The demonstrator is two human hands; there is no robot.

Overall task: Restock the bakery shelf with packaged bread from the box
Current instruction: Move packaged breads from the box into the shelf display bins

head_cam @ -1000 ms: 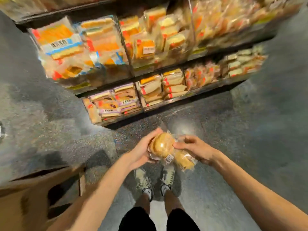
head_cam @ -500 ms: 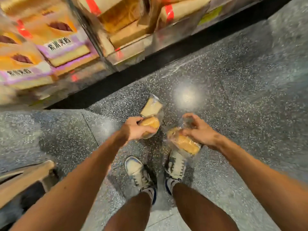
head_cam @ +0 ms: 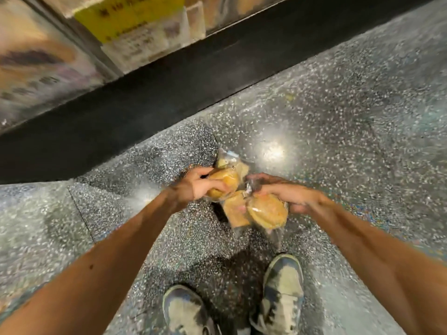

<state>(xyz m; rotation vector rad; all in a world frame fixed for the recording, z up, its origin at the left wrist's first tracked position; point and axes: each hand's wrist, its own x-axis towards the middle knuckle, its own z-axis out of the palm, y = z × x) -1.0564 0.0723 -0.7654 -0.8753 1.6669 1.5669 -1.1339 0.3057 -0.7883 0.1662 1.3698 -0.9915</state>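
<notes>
- Speckled grey terrazzo floor (head_cam: 338,122) fills most of the head view, with a bright glare spot just beyond the hands.
- A dark black shelf base (head_cam: 169,97) runs on a slant across the top, and above it sits the blurred bottom tier of the bakery shelf (head_cam: 72,52), up and to the left of both hands; it already carries packaged goods.
- A yellow shelf label with dark print (head_cam: 130,15) hangs at the shelf edge. The writing is too smeared to read, and no brand can be made out anywhere.
- Two bare forearms reach in from the lower corners, over a pair of worn pale-and-dark sneakers (head_cam: 283,291).
- The right hand (head_cam: 295,199) is closed over the top edge of a clear plastic pack of golden round buns (head_cam: 261,211); this pack hangs downward toward the feet.
- The left hand (head_cam: 193,187) is clamped round a second clear plastic pack with a golden bun inside (head_cam: 225,180); its long axis points up toward the shelf.
- The two packs nearly touch between the hands, and both are off the floor.
- The left hand looks nearer the shelf, so its pack likely goes in first.
- The box is not in view.
</notes>
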